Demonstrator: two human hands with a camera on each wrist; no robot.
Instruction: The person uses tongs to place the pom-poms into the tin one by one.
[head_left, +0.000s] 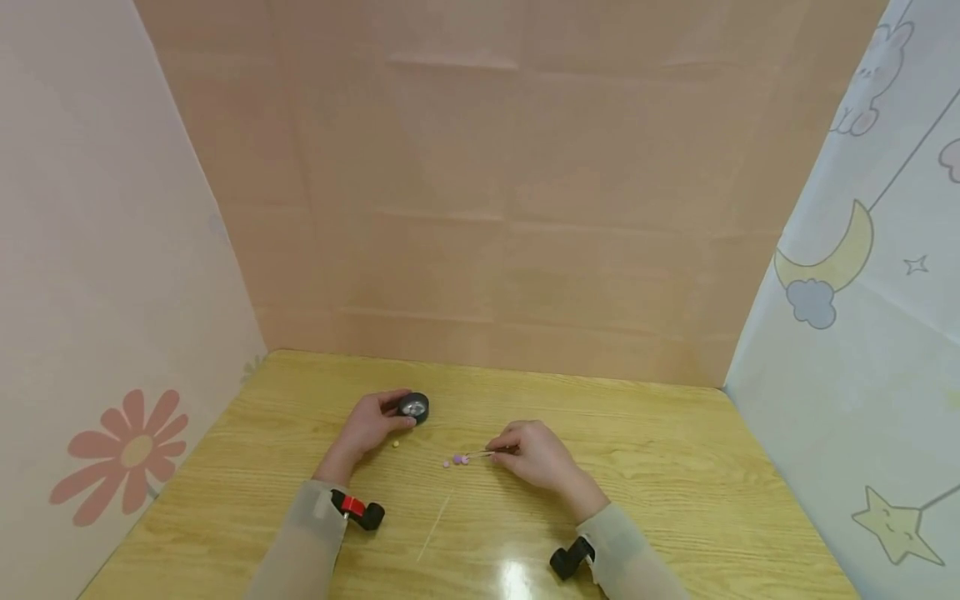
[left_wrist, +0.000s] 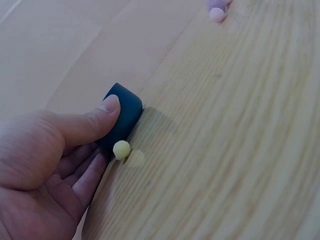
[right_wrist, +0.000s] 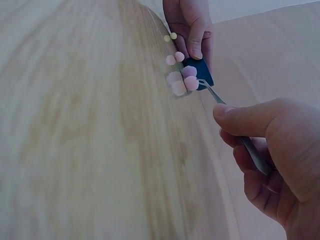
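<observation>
My left hand (head_left: 366, 427) holds a small dark round container (head_left: 413, 407) at the tabletop, thumb on its near side. The silvery inside of this container shows in the head view. My right hand (head_left: 536, 454) pinches metal tweezers (right_wrist: 256, 154) between thumb and fingers. Their tips meet a pink pom-pom (right_wrist: 191, 83), which sits against a purple pom-pom (right_wrist: 189, 71). A smaller pale pink pom-pom (right_wrist: 179, 56) lies just left of that pair in the head view. Close by the left hand and the container is a yellow pom-pom (left_wrist: 121, 149).
All this is on a wood-grain table (head_left: 660, 467). A brown paper backdrop (head_left: 487, 208) rises behind its back edge, with patterned white sheets at left (head_left: 112, 250) and right (head_left: 862, 400). A thin pale line (head_left: 433, 527) runs along the tabletop between the forearms.
</observation>
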